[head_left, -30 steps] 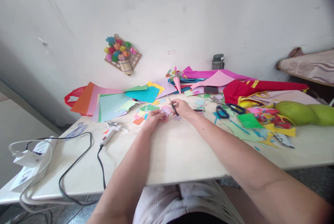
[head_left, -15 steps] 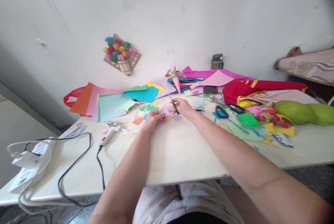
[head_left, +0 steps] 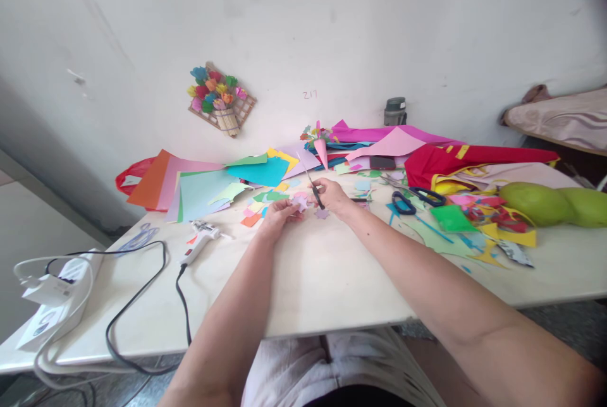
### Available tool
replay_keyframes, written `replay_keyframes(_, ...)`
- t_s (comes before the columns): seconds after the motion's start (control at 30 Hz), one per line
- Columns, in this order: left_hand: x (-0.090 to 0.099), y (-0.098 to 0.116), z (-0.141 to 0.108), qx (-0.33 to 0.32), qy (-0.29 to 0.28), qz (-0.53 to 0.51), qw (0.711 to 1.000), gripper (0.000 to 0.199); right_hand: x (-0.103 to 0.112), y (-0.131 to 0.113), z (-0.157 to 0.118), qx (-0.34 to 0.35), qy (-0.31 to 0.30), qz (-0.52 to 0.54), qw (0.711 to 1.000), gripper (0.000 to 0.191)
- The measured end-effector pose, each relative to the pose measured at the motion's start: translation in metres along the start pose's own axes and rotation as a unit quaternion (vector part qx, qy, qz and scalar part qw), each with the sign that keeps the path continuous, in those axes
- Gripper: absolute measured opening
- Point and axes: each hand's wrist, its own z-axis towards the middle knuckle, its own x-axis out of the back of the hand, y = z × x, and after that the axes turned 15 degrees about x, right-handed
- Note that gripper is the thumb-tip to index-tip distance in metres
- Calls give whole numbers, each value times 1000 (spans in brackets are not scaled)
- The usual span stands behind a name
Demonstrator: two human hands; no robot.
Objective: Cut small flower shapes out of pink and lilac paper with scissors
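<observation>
Two hands: left (head_left: 281,216) pinches one purple cutout (head_left: 300,204), right (head_left: 329,196) apparently one tool (head_left: 317,195).

A pointed lilac cutout (head_left: 300,203) is near a tilted black-handled tool (head_left: 317,194).

orange sheet (head_left: 152,184), teal sheet (head_left: 262,171), red cloth (head_left: 455,157) with yellow bands

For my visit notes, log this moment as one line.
left hand: holds lilac paper cutout | right hand: holds black-handled tool | table: scissors, glue gun
</observation>
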Motion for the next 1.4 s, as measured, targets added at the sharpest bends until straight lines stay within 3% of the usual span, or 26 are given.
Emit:
replay_keyframes(0.6,5,-2,5,-9,23,1,1000,44,2,5,0,-17,-55,11,998,34)
replay_keyframes(0.8,4,-1,2,-3,1,28,1000,43,10,4,4,1,-19,-11,1000,39)
replay_keyframes(1.07,2,0,0,28,-20,65,997,44,6,5,1,10,-54,11,998,38)
replay_keyframes(1.4,3,-2,3,-5,-1,10,1000,39,0,8,1,3,-36,-17,999,36)
